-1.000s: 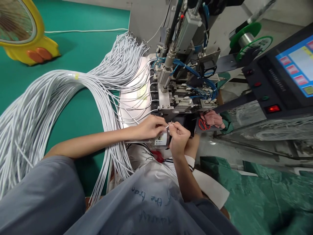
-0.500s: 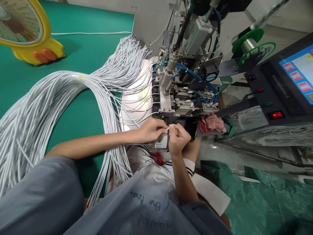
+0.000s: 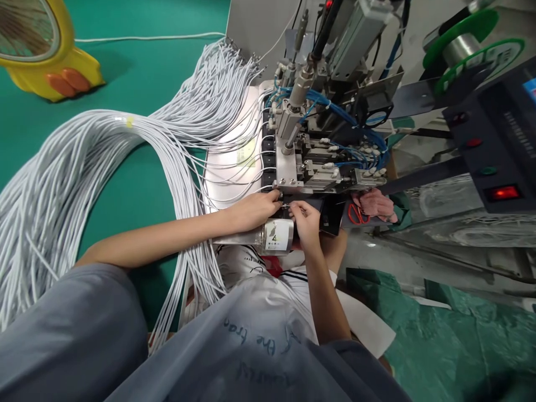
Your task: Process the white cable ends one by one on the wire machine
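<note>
My left hand [image 3: 255, 209] and my right hand [image 3: 305, 219] meet at the front of a wire-processing machine [image 3: 310, 162], just under its metal block. Both hands pinch the end of a thin white wire [image 3: 285, 206] between fingertips, held right at the machine's dark front opening. A large bundle of white wires [image 3: 125, 162] arcs from the left over the green table to the machine's lit plate. A small bottle with a white label [image 3: 277, 237] lies beneath my hands.
A yellow fan [image 3: 42, 44] stands at the far left on the green table [image 3: 138, 72]. Red-handled scissors [image 3: 355, 213] and a pink cloth lie right of the machine. A control box with a red lit switch [image 3: 500, 192] is at right. Green spools [image 3: 473, 44] sit above. Green fabric [image 3: 439, 335] lies lower right.
Both hands have moved forward and up from above the labelled bottle to the machine's front opening, carrying the wire end with them. The view has shifted slightly.
</note>
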A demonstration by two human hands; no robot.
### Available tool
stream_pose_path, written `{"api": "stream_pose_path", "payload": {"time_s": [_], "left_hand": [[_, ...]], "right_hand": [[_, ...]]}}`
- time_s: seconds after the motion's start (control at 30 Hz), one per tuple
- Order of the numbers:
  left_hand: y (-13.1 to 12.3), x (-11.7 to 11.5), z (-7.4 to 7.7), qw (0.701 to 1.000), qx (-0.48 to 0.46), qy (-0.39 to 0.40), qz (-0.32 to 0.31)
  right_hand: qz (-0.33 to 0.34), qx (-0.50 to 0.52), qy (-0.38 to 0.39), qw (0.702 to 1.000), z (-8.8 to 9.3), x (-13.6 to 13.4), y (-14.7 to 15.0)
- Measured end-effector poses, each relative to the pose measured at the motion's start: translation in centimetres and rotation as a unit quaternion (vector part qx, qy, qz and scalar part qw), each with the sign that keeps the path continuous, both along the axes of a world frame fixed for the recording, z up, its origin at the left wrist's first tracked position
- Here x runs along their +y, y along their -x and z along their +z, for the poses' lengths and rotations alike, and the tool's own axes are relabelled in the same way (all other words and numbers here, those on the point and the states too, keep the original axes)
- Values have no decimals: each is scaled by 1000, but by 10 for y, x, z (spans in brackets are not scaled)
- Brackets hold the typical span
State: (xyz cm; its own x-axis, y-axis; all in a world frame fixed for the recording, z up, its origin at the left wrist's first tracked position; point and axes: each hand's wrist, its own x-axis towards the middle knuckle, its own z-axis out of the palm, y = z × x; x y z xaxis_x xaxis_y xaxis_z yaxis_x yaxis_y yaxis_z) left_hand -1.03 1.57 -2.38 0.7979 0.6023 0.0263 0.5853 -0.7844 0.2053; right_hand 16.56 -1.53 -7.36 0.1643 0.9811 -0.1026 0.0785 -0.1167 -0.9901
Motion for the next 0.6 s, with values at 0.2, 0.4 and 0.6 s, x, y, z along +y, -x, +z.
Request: {"api": "stream_pose_path", "payload": {"time_s": [0.2,0.4,0.6], "left_hand": [[0,0,4,1000,-6,11,-10],[0,1,4,1000,-3,-7,-21],[0,1,2,999,2,-21,-25]], "right_hand": [[17,26,33,999,0,4,2],[58,6,33,998,-2,5,-3],[109,-79,-28,990,-9,4,-5]]}}
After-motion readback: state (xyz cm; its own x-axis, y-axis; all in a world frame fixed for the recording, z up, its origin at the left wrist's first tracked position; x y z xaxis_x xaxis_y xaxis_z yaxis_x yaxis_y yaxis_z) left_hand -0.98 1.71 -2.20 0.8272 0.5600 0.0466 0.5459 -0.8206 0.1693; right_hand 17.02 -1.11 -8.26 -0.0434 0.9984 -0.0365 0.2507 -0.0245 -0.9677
